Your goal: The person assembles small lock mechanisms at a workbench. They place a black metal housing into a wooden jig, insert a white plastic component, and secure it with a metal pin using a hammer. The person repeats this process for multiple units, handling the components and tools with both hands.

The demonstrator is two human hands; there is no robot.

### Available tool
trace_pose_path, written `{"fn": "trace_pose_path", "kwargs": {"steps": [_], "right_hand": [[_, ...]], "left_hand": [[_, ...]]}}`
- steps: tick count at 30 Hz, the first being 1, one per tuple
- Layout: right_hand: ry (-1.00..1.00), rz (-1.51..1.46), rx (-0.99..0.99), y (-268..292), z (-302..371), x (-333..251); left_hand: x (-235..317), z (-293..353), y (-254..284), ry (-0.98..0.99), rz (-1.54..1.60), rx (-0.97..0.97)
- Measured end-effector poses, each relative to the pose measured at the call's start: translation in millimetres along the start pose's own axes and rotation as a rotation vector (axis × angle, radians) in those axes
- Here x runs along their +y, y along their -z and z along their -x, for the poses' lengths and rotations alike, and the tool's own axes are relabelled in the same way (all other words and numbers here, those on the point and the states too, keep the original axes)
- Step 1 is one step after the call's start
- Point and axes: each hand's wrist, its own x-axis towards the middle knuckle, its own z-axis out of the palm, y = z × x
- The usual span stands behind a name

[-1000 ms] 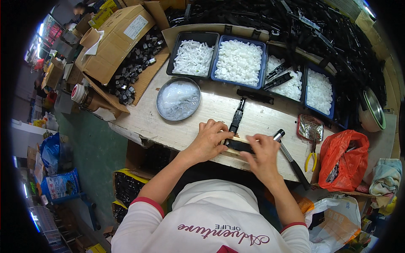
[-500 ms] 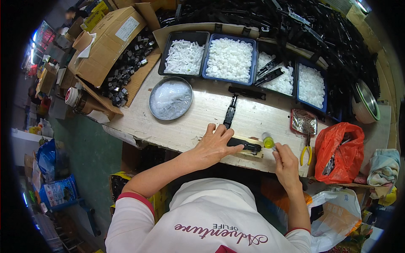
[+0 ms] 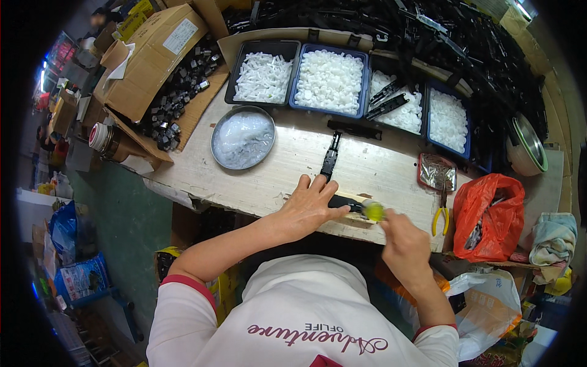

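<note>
At the near edge of the workbench (image 3: 293, 144), my left hand (image 3: 309, 209) presses a long black plastic part (image 3: 346, 202) down with fingers and thumb. Pale wood shows along its edges. My right hand (image 3: 406, 244) is closed around the handle of a small mallet with a yellow-green head (image 3: 374, 211). The mallet head, slightly blurred, is over the right end of the black part; whether it touches is unclear. Just beyond my left fingertips lies another slim black part (image 3: 331, 159). A black bar (image 3: 354, 129) rests farther back, in front of the trays.
Trays of white plastic pieces (image 3: 330, 81) line the back, before a heap of black parts (image 3: 465, 55). A round dish (image 3: 243, 137) with whitish, glossy contents stands left, near a carton (image 3: 147, 64). Yellow-handled pliers (image 3: 440, 221) and a red bag (image 3: 489, 217) are at right.
My right hand has moved left, bringing the mallet head from beside the black part to over its right end. My left hand keeps its hold on the part.
</note>
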Motion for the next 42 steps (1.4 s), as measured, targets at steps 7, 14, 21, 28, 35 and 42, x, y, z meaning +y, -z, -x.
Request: {"fn": "trace_pose_path", "kwargs": {"steps": [7,14,21,28,35,42], "right_hand": [[0.036,-0.056,0.02,8,-8,3],[0.014,-0.001,-0.126,-18,-36,-8],[0.099,-0.057,-0.08,-15,-66,-20],[0.127,-0.058,-0.038,-29,-70,-30],[-0.161,0.064,0.266,-24,-16,27],[-0.23,0.184,0.476,-27,16,86]], "left_hand": [[-9,-2,-7,0.191,0.282,0.107],[-3,1,-9,0.273,0.464,0.248],[13,21,-22,0.392,0.398,0.55],[6,33,-11,0.485,0.414,0.457],[15,6,-15,0.266,0.309,0.327],[9,-22,-12,0.087,0.44,0.294]]}}
